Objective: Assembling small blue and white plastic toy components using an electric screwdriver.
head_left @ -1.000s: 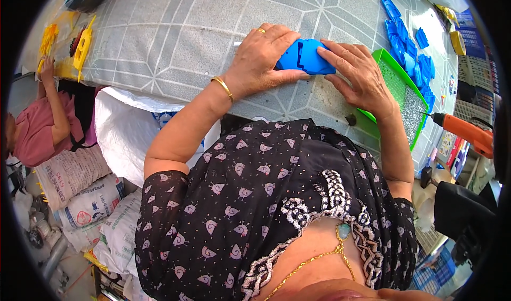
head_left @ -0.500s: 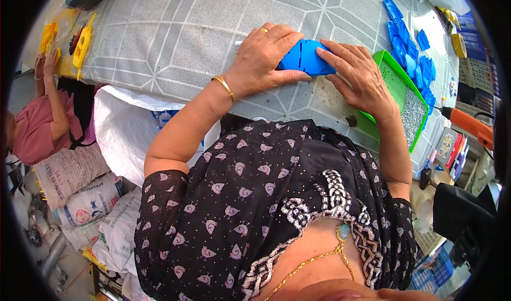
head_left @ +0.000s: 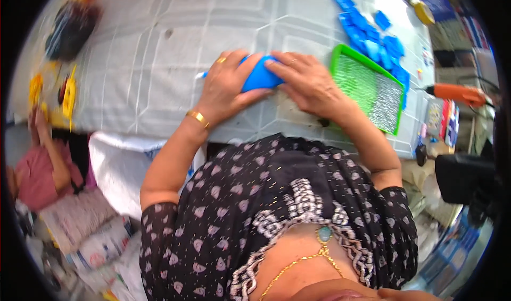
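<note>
A smooth, curved blue plastic piece [head_left: 262, 77] is gripped between both hands above the patterned tablecloth. My left hand [head_left: 228, 88] wraps round its left end, thumb along the near side. On the right end presses my right hand [head_left: 308, 83], its fingers bent over the top. A thin white and blue tip [head_left: 200, 75] sticks out past the left hand; what it belongs to is hidden. Just right of my right hand lies a shallow green tray [head_left: 336, 61] with many small silvery pieces in it.
Loose blue plastic parts [head_left: 372, 43] are heaped behind the tray. An orange-handled tool [head_left: 458, 94] juts in at the right. At far left are another person's arms [head_left: 47, 141], yellow parts [head_left: 69, 96] and a dark bag [head_left: 72, 30]. A white sack [head_left: 114, 165] hangs by the table's near edge.
The whole view has shifted. The blue piece has turned in my hands, so its slotted face no longer shows. My right hand is farther left of the tray.
</note>
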Action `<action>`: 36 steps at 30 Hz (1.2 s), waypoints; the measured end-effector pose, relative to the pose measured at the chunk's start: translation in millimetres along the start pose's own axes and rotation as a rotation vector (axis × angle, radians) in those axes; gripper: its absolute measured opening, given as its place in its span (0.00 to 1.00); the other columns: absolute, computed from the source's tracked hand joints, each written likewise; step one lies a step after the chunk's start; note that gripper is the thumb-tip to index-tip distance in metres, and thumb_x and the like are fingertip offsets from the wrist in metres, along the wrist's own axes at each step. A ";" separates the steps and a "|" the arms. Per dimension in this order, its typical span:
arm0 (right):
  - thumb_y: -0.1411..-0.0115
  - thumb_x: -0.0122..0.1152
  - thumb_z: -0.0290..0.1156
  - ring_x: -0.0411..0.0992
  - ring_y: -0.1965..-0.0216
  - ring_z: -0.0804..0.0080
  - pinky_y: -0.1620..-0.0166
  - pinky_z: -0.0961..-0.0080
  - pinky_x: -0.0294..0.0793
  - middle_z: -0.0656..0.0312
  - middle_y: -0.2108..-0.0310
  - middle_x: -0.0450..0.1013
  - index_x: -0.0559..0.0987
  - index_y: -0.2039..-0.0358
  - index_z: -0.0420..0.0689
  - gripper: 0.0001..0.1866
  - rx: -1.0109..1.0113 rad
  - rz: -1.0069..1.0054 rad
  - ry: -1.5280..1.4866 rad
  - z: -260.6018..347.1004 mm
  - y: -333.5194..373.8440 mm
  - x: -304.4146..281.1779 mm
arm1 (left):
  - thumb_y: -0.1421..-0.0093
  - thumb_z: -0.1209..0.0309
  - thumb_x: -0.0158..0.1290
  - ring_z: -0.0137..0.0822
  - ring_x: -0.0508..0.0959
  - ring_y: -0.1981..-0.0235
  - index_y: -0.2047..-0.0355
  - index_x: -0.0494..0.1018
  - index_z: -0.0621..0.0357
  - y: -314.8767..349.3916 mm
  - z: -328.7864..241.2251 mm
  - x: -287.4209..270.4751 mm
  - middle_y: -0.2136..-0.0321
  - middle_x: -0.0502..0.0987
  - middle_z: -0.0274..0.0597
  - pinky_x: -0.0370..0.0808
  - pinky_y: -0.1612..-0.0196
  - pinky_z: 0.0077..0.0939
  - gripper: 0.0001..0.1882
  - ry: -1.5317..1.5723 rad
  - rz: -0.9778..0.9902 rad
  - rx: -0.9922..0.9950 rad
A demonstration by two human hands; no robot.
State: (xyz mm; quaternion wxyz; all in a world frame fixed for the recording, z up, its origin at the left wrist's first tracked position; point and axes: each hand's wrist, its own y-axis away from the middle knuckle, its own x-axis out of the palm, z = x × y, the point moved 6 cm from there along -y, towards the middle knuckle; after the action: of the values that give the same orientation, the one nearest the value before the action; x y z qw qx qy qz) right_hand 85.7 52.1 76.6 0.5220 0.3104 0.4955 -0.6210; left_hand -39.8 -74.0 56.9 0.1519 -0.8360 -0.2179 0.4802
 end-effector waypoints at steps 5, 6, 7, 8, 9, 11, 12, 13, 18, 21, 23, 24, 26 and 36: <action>0.49 0.69 0.18 0.79 0.51 0.54 0.50 0.61 0.76 0.54 0.51 0.80 0.81 0.49 0.42 0.24 0.000 -0.490 -0.012 -4.2 30.2 -75.0 | 0.50 0.59 0.71 0.55 0.75 0.50 0.44 0.74 0.61 -2.0 -8.2 -0.9 0.51 0.76 0.52 0.73 0.46 0.48 0.36 0.013 0.009 -0.039; 0.51 0.68 0.13 0.80 0.57 0.55 0.54 0.63 0.78 0.54 0.57 0.81 0.82 0.53 0.41 0.23 0.029 -0.646 0.078 -4.9 45.9 -99.3 | 0.50 0.59 0.71 0.55 0.75 0.50 0.44 0.74 0.61 -2.0 -10.1 -2.4 0.50 0.76 0.52 0.73 0.46 0.48 0.36 0.012 0.012 -0.046; 0.49 0.66 0.11 0.79 0.58 0.57 0.55 0.66 0.78 0.54 0.58 0.81 0.81 0.55 0.40 0.20 0.081 -0.761 0.185 -7.2 67.1 -117.9 | 0.50 0.60 0.72 0.55 0.75 0.50 0.44 0.74 0.62 -1.4 -10.3 -3.5 0.50 0.76 0.52 0.73 0.46 0.48 0.35 0.013 0.017 -0.055; 0.44 0.62 0.09 0.79 0.60 0.59 0.56 0.67 0.78 0.54 0.60 0.80 0.80 0.58 0.36 0.14 0.101 -0.901 0.294 -8.6 87.3 -137.2 | 0.51 0.61 0.72 0.55 0.75 0.49 0.44 0.74 0.62 -1.6 -8.9 -2.7 0.49 0.76 0.52 0.73 0.45 0.47 0.36 0.004 0.012 -0.041; 0.40 0.58 0.09 0.78 0.62 0.62 0.56 0.68 0.78 0.54 0.63 0.80 0.78 0.60 0.34 0.10 0.125 -1.047 0.323 -12.0 109.6 -155.7 | 0.51 0.61 0.72 0.55 0.75 0.49 0.44 0.74 0.62 -1.3 -9.6 -1.8 0.49 0.76 0.52 0.73 0.45 0.47 0.36 0.021 0.011 -0.014; 0.36 0.57 0.12 0.76 0.61 0.66 0.52 0.69 0.77 0.54 0.63 0.77 0.77 0.58 0.33 0.07 0.261 -1.162 0.521 -19.4 147.2 -186.2 | 0.51 0.61 0.72 0.55 0.75 0.49 0.43 0.74 0.62 1.4 -5.6 -1.4 0.48 0.76 0.52 0.73 0.45 0.46 0.36 0.008 0.001 -0.042; 0.36 0.58 0.14 0.74 0.57 0.68 0.48 0.70 0.74 0.55 0.58 0.76 0.76 0.56 0.33 0.08 0.331 -1.247 0.552 -22.5 165.1 -197.7 | 0.51 0.61 0.73 0.54 0.75 0.48 0.43 0.74 0.61 0.5 -5.5 -0.7 0.47 0.76 0.51 0.74 0.45 0.46 0.36 0.007 0.006 -0.041; 0.36 0.60 0.17 0.73 0.53 0.70 0.44 0.69 0.72 0.56 0.53 0.74 0.74 0.52 0.34 0.12 0.392 -1.316 0.507 -35.7 189.1 -206.1 | 0.51 0.61 0.73 0.54 0.75 0.48 0.43 0.74 0.61 0.2 -6.1 -0.5 0.47 0.76 0.51 0.74 0.45 0.46 0.36 0.015 0.004 -0.031; 0.35 0.64 0.28 0.72 0.50 0.70 0.42 0.69 0.70 0.56 0.46 0.72 0.67 0.38 0.34 0.28 0.419 -1.373 0.002 -80.3 203.1 -218.1 | 0.52 0.62 0.73 0.54 0.75 0.48 0.43 0.74 0.61 -0.8 -5.5 1.1 0.47 0.75 0.51 0.74 0.45 0.45 0.37 -0.001 0.014 -0.039; 0.35 0.65 0.29 0.77 0.53 0.70 0.50 0.69 0.80 0.55 0.52 0.77 0.67 0.38 0.36 0.28 0.513 -1.288 -0.357 -110.1 184.8 -203.7 | 0.52 0.62 0.73 0.53 0.75 0.49 0.43 0.74 0.61 0.2 -6.9 0.3 0.47 0.76 0.51 0.74 0.45 0.45 0.37 -0.007 0.003 -0.037; 0.34 0.65 0.30 0.79 0.58 0.71 0.57 0.73 0.83 0.56 0.57 0.79 0.69 0.40 0.37 0.25 0.530 -1.279 -0.430 -112.4 174.5 -199.2 | 0.52 0.62 0.73 0.53 0.75 0.49 0.43 0.74 0.61 -1.1 -7.0 -0.1 0.48 0.76 0.51 0.74 0.45 0.45 0.37 -0.006 0.005 -0.040; 0.34 0.65 0.29 0.79 0.59 0.72 0.58 0.74 0.82 0.56 0.58 0.79 0.70 0.40 0.37 0.24 0.520 -1.289 -0.420 -116.0 172.5 -194.7 | 0.52 0.62 0.73 0.53 0.75 0.49 0.43 0.74 0.60 -1.1 -6.9 0.7 0.48 0.76 0.50 0.74 0.45 0.45 0.37 0.002 0.000 -0.036; 0.34 0.66 0.28 0.77 0.64 0.75 0.61 0.76 0.80 0.59 0.61 0.77 0.71 0.42 0.38 0.22 0.512 -1.298 -0.408 -112.7 166.1 -187.6 | 0.53 0.61 0.73 0.53 0.76 0.51 0.44 0.75 0.60 -3.7 -10.1 -0.7 0.49 0.76 0.50 0.75 0.47 0.45 0.36 -0.007 -0.003 -0.037; 0.33 0.60 0.31 0.73 0.66 0.68 0.59 0.65 0.78 0.60 0.66 0.70 0.72 0.58 0.44 0.08 0.346 -0.849 -1.001 -97.0 112.4 -150.2 | 0.51 0.57 0.72 0.52 0.76 0.51 0.45 0.75 0.59 -2.6 -2.5 0.2 0.50 0.76 0.49 0.75 0.48 0.44 0.36 -0.009 0.011 -0.028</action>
State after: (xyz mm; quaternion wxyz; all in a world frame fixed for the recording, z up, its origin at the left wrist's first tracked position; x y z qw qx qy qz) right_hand 219.9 198.4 148.8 0.3422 -0.1567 0.1664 -0.9114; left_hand -38.2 -71.8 59.2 0.1364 -0.8372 -0.2207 0.4814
